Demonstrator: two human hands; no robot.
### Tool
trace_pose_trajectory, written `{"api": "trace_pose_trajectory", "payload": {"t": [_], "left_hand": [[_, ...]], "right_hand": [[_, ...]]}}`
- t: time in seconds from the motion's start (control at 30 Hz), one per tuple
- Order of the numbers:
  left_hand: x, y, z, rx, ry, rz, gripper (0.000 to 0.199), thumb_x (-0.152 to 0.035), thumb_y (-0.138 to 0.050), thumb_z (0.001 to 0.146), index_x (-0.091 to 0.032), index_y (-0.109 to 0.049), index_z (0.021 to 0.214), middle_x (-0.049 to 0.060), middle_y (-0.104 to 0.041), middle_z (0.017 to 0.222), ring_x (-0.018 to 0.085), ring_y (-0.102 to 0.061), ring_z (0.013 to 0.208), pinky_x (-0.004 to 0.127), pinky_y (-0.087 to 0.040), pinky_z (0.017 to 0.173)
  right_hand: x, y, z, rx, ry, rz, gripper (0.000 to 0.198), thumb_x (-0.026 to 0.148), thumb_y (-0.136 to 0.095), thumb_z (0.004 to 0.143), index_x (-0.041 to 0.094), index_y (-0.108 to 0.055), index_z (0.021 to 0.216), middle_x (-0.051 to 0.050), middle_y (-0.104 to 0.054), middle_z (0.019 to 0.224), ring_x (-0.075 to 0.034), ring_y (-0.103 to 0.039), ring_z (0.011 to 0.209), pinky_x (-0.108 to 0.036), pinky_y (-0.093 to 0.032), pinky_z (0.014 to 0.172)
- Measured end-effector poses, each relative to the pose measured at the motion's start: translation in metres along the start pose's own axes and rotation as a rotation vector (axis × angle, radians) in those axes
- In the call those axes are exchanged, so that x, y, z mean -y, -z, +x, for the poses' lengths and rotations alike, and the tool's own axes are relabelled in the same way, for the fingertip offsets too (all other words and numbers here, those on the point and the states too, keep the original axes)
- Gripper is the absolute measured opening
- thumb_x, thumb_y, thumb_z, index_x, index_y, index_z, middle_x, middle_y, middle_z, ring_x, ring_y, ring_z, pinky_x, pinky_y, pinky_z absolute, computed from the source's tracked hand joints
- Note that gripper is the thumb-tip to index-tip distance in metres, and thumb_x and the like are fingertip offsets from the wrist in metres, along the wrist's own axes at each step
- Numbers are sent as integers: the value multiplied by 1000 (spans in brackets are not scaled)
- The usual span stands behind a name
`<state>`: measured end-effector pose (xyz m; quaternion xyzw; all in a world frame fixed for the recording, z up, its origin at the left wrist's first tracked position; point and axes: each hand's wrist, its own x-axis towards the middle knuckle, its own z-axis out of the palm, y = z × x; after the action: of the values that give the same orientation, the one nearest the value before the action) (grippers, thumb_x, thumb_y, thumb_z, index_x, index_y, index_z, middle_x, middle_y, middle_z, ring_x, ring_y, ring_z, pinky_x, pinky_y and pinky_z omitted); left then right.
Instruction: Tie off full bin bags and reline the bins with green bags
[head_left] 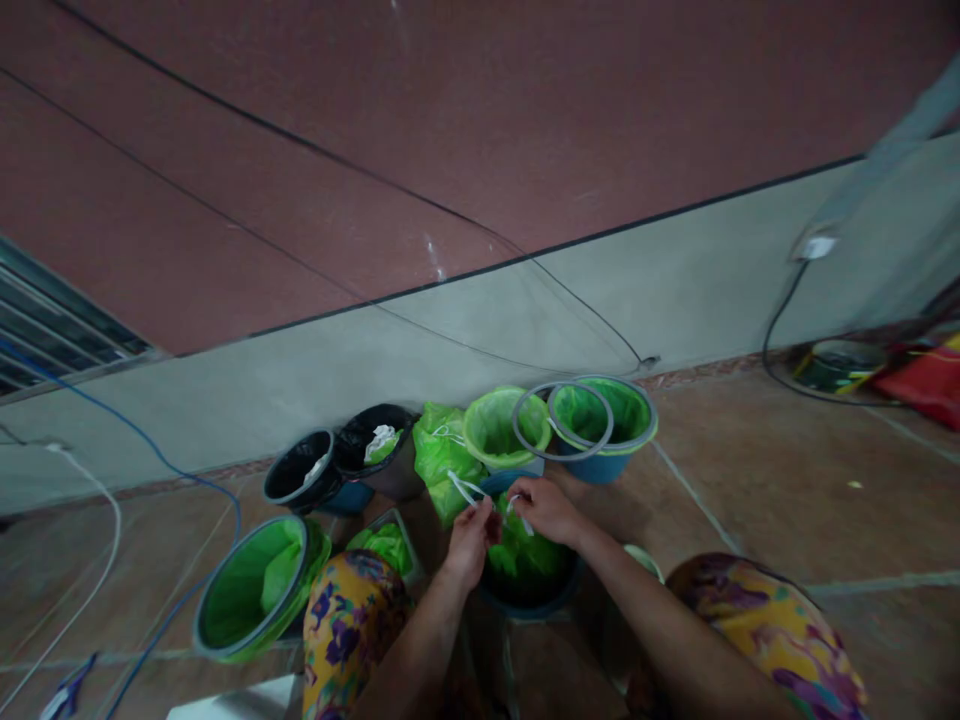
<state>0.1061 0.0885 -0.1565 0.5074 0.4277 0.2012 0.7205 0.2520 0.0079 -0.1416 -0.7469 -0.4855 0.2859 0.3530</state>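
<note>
Between my knees stands a dark blue bucket [529, 608] with a bright green plastic bag [525, 560] inside it. My left hand [471, 540] pinches a white drawstring [466, 487] above the bucket's left side. On the other side my right hand [549, 510] has its fingers closed on a white string at the bag's top. The hands are a short way apart over the bucket. Just beyond them, a filled green bag [442, 450] with a white tie leans near a pale green-lined bin [504, 425].
Two grey rings [517, 432] lie across the green-lined bins, including a blue bin [600, 467]. Dark bins [296, 470] stand left along the wall. A large green-lined bin [214, 590] tilts at my left, near a blue cable [161, 640]. Red objects [926, 385] lie far right.
</note>
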Motion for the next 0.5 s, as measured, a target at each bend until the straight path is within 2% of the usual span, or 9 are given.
{"api": "trace_pose_trajectory", "payload": {"t": [0.07, 0.17, 0.27, 0.37, 0.43, 0.5], "left_hand": [[1, 1, 2, 93, -25, 15, 36, -44, -82, 58, -16, -62, 71, -3, -59, 65, 9, -52, 58, 22, -40, 58], [9, 2, 8, 200, -133, 123, 26, -25, -80, 52, -15, -66, 72, -2, -62, 68, 12, -56, 67, 24, -43, 65], [23, 1, 14, 187, -201, 215, 20, -28, -76, 58, -16, -61, 61, -1, -59, 62, 13, -53, 63, 26, -44, 64], [31, 3, 16, 143, -223, 308, 24, -38, -71, 70, -18, -59, 62, -1, -54, 58, 12, -47, 56, 26, -41, 57], [28, 5, 13, 151, -249, 367, 25, -40, -68, 75, -19, -60, 64, 0, -56, 60, 14, -49, 59, 26, -42, 57], [23, 8, 9, 171, -287, 409, 23, -40, -66, 78, -20, -62, 68, 2, -59, 65, 15, -54, 64, 26, -44, 59]], "right_hand": [[2, -2, 0, 31, 29, 59, 24, 12, -52, 82, 15, -74, 92, -6, -75, 89, -16, -66, 84, -25, -46, 78], [7, -8, -2, 117, 77, 154, 23, 13, -53, 80, 15, -73, 90, -4, -75, 83, -14, -65, 77, -24, -46, 71], [13, -11, -2, 155, 117, 291, 19, 23, -58, 84, 16, -72, 94, -4, -74, 84, -15, -66, 77, -24, -48, 70], [12, -11, 1, 38, 56, 390, 33, 32, -45, 94, 16, -67, 113, -8, -75, 101, -16, -68, 78, -28, -52, 71], [6, -14, 3, -13, 35, 329, 39, 20, -38, 93, 18, -64, 122, -9, -72, 116, -18, -70, 89, -31, -53, 81], [-1, -19, 2, 35, 74, 191, 45, 6, -41, 83, 18, -67, 117, -9, -71, 121, -19, -67, 104, -31, -50, 93]]}}
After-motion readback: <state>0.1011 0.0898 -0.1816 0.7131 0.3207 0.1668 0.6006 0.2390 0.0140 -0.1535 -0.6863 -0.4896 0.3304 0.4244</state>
